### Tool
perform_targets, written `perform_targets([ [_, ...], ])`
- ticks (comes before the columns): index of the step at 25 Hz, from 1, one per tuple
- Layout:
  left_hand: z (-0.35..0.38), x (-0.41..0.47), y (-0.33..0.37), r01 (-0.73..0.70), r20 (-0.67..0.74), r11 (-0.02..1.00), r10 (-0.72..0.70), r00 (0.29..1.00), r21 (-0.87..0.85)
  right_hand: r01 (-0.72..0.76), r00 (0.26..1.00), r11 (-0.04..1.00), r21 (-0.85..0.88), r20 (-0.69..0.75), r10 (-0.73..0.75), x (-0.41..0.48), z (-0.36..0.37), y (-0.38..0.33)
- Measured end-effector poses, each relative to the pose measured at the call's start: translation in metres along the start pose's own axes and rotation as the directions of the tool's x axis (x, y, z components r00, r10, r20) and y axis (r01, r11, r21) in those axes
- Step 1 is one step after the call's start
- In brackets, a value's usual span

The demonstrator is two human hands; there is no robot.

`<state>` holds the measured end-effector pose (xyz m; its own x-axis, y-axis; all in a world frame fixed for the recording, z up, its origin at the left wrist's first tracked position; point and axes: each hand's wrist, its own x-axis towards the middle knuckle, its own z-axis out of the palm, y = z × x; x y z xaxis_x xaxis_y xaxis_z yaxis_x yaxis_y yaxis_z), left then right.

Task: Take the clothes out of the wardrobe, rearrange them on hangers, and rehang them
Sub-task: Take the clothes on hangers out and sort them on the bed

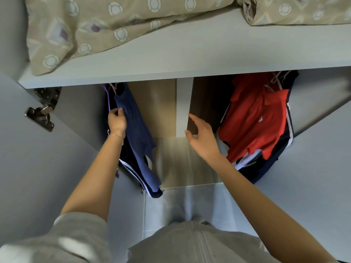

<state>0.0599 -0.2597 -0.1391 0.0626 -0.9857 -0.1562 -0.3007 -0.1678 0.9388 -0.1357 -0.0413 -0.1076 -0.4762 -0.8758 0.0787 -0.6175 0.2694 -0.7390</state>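
Clothes (139, 149): hang in two bunches inside the open wardrobe (165, 103), under a grey shelf (190, 54). Left bunch: a blue top (133, 118) in front of a dark garment with white stripes (133, 173), hung on a purple hanger (108, 99) and a pink hanger (114, 86) whose hooks vanish behind the shelf edge. Right bunch: a red shirt (254, 122) with a collar, in front of more dark cloth with white stripes (266, 168). Between the bunches, a pale upright divider (184, 105) against the wooden back wall. Left hand (116, 120): reaches up to the left bunch and grips the blue top near its upper edge, fingers and thumb curled round the cloth, just beside the purple hanger; carries a thin bracelet (115, 136) at the wrist. Right hand (201, 135): hovers in front of the divider, fingers spread and relaxed, holding nothing, apart from both bunches. On the shelf, beige patterned bedding (95, 25), bunched at the left and again at the far right. At the left, a metal hinge (40, 112) joining the door (38, 168) to the wardrobe side. Low at the left, a grey sleeve (76, 234) pushed up above the elbow.
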Motion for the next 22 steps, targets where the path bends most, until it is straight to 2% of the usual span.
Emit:
perform_targets([
  [2, 0.002, 0.004, -0.002, 0.003, 0.070, 0.998, 0.001, 0.998, -0.065, -0.014, 1.000, 1.000, -0.008, -0.004, 0.014, -0.001, 0.001, 0.002],
  [6, 0.014, -0.013, 0.001, -0.091, 0.153, 0.984, 0.115, 0.981, -0.153, -0.018, 0.999, 1.000, 0.009, -0.029, 0.019, -0.001, -0.001, 0.007],
  [12, 0.042, -0.051, 0.000, -0.145, 0.352, 0.962, 0.221, 0.910, -0.229, -0.048, 0.996, 0.999, 0.016, -0.078, 0.049, -0.001, -0.008, 0.024],
  [16, 0.071, -0.074, -0.010, -0.117, 0.492, 0.983, 0.173, 0.853, -0.143, -0.088, 0.988, 0.996, 0.027, -0.125, 0.091, -0.001, -0.025, 0.043],
  [22, 0.128, -0.100, -0.005, -0.033, 0.564, 0.993, 0.092, 0.821, -0.114, -0.156, 0.967, 0.987, 0.025, -0.202, 0.158, -0.002, -0.061, 0.097],
])
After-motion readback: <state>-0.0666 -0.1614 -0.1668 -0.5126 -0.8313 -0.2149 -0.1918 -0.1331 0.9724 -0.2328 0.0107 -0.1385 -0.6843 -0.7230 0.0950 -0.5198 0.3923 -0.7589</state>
